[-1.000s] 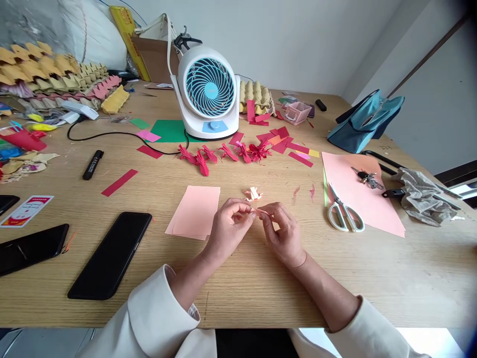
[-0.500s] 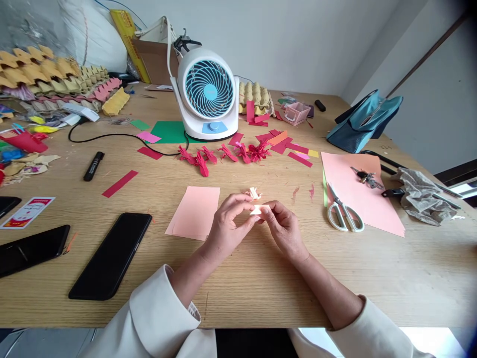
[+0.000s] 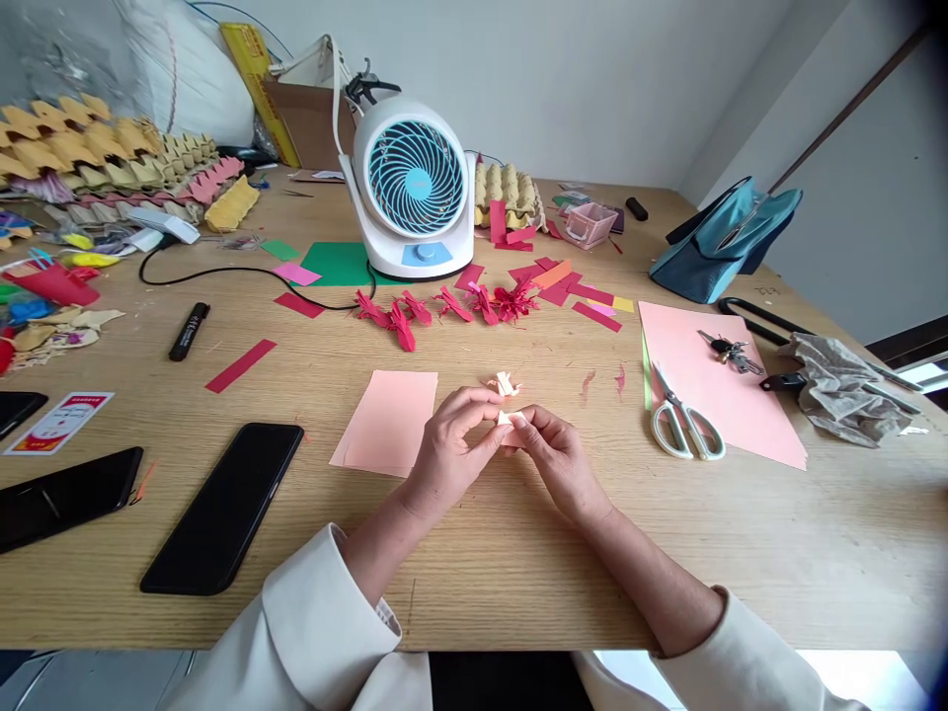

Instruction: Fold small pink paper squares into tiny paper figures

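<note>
Between the fingertips of my left hand (image 3: 453, 449) and my right hand (image 3: 559, 459) is a small piece of pale pink paper (image 3: 511, 431). Both hands are closed in a pinch on it, just above the table, and the fingers cover part of it. Just beyond them lies a cut pale paper piece (image 3: 505, 383) with ragged ends. A short stack of pink paper sheets (image 3: 385, 420) rests to the left of my left hand. White-handled scissors (image 3: 682, 420) lie to the right, partly on larger pink sheets (image 3: 730, 390).
A white and blue fan (image 3: 419, 193) stands behind a row of red cut-paper pieces (image 3: 444, 306). Phones, including a large black one (image 3: 222, 509), lie at the left. Keys (image 3: 732, 353), a crumpled grey cloth (image 3: 844, 390) and a blue bag (image 3: 718, 247) are at the right.
My right hand has shifted slightly left, closer to my left hand. The small paper between the fingers has changed angle and appears more folded over.
</note>
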`<action>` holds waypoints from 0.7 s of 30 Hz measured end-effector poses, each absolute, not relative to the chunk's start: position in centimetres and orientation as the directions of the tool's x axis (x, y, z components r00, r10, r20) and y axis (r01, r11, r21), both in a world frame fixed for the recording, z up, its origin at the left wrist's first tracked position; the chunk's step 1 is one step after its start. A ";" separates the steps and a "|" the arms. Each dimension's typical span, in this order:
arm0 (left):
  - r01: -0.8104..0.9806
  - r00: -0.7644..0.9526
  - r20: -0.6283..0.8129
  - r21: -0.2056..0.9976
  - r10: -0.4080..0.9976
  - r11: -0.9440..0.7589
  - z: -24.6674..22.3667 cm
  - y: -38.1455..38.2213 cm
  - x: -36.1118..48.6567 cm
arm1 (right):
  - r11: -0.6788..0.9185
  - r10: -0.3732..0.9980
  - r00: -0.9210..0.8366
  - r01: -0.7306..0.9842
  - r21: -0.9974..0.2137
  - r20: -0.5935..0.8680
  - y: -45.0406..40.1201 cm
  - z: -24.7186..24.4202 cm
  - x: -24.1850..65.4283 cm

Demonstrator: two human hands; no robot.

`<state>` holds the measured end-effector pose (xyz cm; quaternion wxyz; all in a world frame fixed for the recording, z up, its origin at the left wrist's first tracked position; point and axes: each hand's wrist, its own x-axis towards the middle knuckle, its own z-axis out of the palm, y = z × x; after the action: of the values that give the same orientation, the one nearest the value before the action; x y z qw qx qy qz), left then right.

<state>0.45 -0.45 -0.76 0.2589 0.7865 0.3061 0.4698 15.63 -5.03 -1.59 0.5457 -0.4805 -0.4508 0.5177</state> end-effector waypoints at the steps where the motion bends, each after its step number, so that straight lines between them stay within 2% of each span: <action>1: 0.236 0.378 0.574 0.700 0.727 -0.675 -0.8 -0.4 0.4 | -0.004 0.998 0.055 -0.139 -0.990 -0.012 -5.0 -1.6 15.6; 7: 0.190 0.408 0.542 0.736 0.734 -0.649 -0.3 -0.1 0.2 | -0.029 0.998 0.050 -0.260 -0.965 -0.043 -5.0 -1.6 15.7; 12: 0.215 0.326 0.538 0.758 0.777 -0.615 -0.2 -0.9 0.8 | 0.020 0.996 0.093 -0.164 -0.986 0.004 -5.1 -1.2 15.4; 21: 0.187 0.263 0.328 0.905 0.907 -0.382 -0.4 -1.1 0.9 | 0.012 0.996 0.092 -0.188 -0.982 -0.006 -5.2 -1.4 15.1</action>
<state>0.88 -1.06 -0.41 0.3910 0.6919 0.3952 0.4606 15.12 -5.20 -1.44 0.5685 -0.4722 -0.4275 0.5206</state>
